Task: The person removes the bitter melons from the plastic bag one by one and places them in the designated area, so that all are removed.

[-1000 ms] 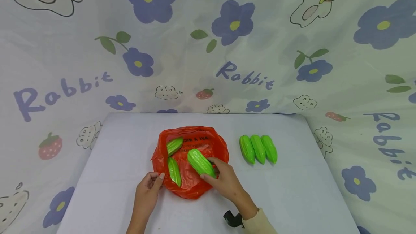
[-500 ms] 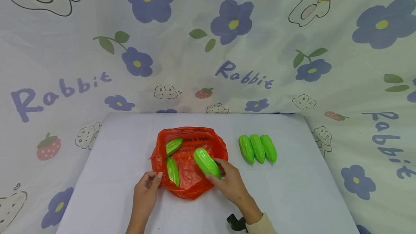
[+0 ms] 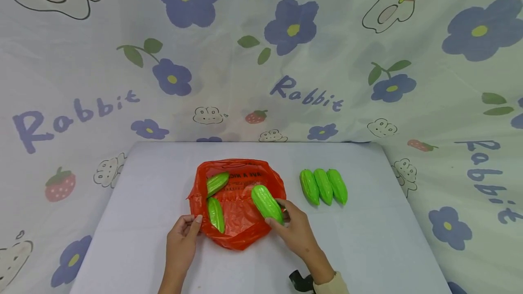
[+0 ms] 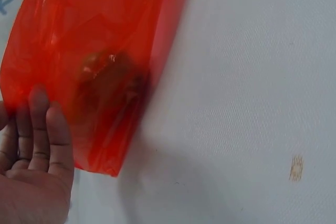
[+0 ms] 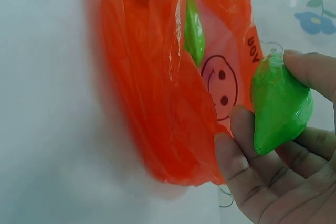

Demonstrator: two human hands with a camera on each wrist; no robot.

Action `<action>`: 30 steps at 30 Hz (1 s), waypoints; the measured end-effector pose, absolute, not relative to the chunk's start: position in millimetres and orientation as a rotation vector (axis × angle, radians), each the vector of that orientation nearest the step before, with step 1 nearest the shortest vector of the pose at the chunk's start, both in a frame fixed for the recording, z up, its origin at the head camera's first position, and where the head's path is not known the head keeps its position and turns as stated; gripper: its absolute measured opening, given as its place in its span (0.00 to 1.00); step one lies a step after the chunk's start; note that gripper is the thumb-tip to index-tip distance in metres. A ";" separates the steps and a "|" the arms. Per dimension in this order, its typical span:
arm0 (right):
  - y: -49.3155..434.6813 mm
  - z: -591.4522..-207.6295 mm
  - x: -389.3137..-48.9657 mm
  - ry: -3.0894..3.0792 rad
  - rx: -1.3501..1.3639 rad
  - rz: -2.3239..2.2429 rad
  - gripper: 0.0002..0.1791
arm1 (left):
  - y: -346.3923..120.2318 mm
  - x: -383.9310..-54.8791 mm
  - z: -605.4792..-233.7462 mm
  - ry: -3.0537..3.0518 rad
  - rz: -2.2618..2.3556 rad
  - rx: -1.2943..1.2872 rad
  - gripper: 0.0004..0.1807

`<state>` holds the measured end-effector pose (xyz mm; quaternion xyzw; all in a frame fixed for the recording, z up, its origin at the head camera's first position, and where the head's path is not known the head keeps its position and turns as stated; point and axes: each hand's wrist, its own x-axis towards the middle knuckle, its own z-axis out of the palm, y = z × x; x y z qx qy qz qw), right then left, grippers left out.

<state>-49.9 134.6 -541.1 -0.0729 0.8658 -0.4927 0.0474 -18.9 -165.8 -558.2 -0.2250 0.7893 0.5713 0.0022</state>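
Observation:
A red plastic bag (image 3: 241,242) stands with its mouth wide apart on the white table. My left hand (image 3: 181,244) pinches its near left rim between thumb and fingers; in the left wrist view the fingers lie partly against the red film. Over the right part of the bag's mouth, my right hand (image 3: 296,230) grips a bright green ridged gourd (image 3: 266,203), seen by its pointed end in the right wrist view. Two more green gourds lie in the bag's left side, a far one (image 3: 218,183) and a near one (image 3: 216,215).
Three like green gourds (image 3: 324,187) lie side by side on the table, right of the bag. A black object (image 3: 301,281) shows beside the right sleeve. A patterned cloth (image 3: 229,58) hangs behind the table (image 3: 380,239).
My right hand has moved to the right with the gourd, from the middle of the bag's mouth toward its right rim. My left hand keeps its hold on the bag.

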 end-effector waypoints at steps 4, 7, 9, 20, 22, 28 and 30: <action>138.9 -541.5 -49.2 2.656 -0.204 -1.508 0.33 | -165.7 -19.0 -558.1 2.475 1.795 -0.709 0.20; 141.7 -540.1 -48.1 2.655 -0.187 -1.525 0.34 | -165.5 -18.9 -557.6 2.472 1.799 -0.709 0.20; 143.6 -539.3 -47.5 2.652 -0.175 -1.534 0.34 | -165.2 -18.9 -557.3 2.472 1.797 -0.712 0.20; 154.9 -540.3 -47.1 2.691 -0.099 -1.507 0.35 | -165.4 -19.1 -557.5 2.467 1.778 -0.726 0.20; 157.3 -540.4 -47.1 2.704 -0.089 -1.505 0.34 | -165.5 -19.3 -557.7 2.462 1.783 -0.722 0.20; 163.3 -539.0 -46.3 2.732 -0.044 -1.507 0.33 | -165.6 -19.5 -558.4 2.462 1.783 -0.716 0.21; 165.0 -538.1 -46.0 2.733 -0.031 -1.515 0.33 | -165.5 -19.6 -558.5 2.459 1.786 -0.719 0.21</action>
